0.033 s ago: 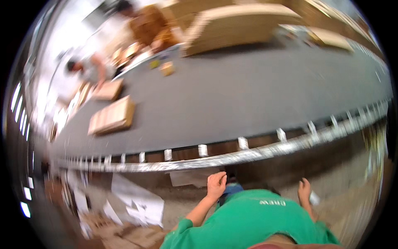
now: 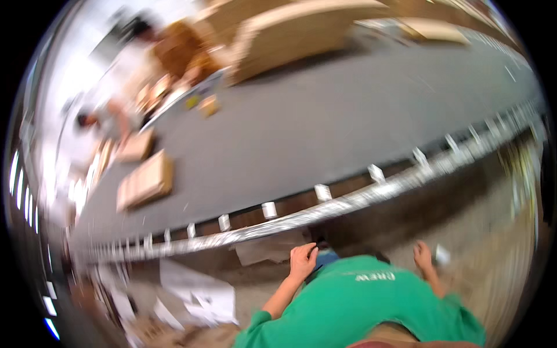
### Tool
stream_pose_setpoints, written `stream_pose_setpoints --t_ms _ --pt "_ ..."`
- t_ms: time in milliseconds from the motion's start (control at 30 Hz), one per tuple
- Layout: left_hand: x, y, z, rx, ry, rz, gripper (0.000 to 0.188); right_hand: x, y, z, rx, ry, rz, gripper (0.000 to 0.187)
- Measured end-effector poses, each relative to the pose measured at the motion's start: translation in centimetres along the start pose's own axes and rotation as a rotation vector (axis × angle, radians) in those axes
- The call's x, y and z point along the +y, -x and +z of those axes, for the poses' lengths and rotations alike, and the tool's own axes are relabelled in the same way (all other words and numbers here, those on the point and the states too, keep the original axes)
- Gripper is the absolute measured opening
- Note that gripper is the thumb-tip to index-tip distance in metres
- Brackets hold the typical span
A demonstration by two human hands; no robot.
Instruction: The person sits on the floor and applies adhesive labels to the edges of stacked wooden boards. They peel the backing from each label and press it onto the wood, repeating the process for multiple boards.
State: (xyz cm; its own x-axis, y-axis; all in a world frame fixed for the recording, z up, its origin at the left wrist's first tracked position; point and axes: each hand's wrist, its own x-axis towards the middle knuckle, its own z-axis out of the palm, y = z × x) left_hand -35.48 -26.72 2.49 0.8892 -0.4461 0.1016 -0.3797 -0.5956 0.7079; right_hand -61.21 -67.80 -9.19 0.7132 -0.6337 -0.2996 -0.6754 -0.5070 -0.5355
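My left hand (image 2: 302, 261) hangs in front of my waist, near the conveyor's metal edge but apart from it. Its fingers are curled closed, and I cannot make out anything in them. Out to the right side, my right hand (image 2: 423, 256) hangs low with its fingers loosely apart and no object visible in it. Beyond both hands lies a wide dark grey conveyor belt (image 2: 278, 127). A bundle of flat tan cardboard pieces (image 2: 146, 181) rests on its left part, well away from my hands.
A metal rail with white brackets (image 2: 325, 203) edges the belt. Near a co-worker in grey (image 2: 110, 122) lies another bundle (image 2: 136, 146); a person in orange-brown (image 2: 184, 52) stands farther along. A large cardboard stack (image 2: 290, 40) and small yellowish block (image 2: 209, 105) sit on the belt. White sheets (image 2: 197, 290) litter the floor.
My view has turned, so the belt and its bundles sit farther left and the rail tilts more. The right hand's fingers look more bent; the left stays much the same.
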Motion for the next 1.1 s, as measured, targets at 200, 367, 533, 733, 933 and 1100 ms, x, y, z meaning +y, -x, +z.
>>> stream_pose_setpoints --t_ms 200,367,533,733,933,1100 --pt "-0.7 4.4 9.6 -0.838 0.046 -0.436 0.046 16.0 10.8 1.1 -0.376 0.324 0.507 0.034" --pt "4.1 0.5 10.8 -0.892 -0.273 -0.190 0.047 24.7 18.6 6.3 -0.442 0.168 0.511 0.037" --pt "14.7 -7.9 14.5 -0.754 -0.047 -0.112 0.037 23.1 12.9 4.9 -0.450 0.091 0.527 0.036" --pt "27.4 -22.7 25.3 -0.586 0.278 0.136 0.026 14.3 -1.8 -7.8 -0.192 -0.323 0.553 0.035" --pt "40.8 -36.7 38.2 -0.565 0.156 0.377 0.023 16.7 -8.9 -17.1 0.213 -0.539 0.596 0.030" --pt "45.8 -45.7 49.7 -0.327 -0.093 0.540 0.047 25.1 -8.0 -19.9 0.069 -0.344 0.839 0.033"
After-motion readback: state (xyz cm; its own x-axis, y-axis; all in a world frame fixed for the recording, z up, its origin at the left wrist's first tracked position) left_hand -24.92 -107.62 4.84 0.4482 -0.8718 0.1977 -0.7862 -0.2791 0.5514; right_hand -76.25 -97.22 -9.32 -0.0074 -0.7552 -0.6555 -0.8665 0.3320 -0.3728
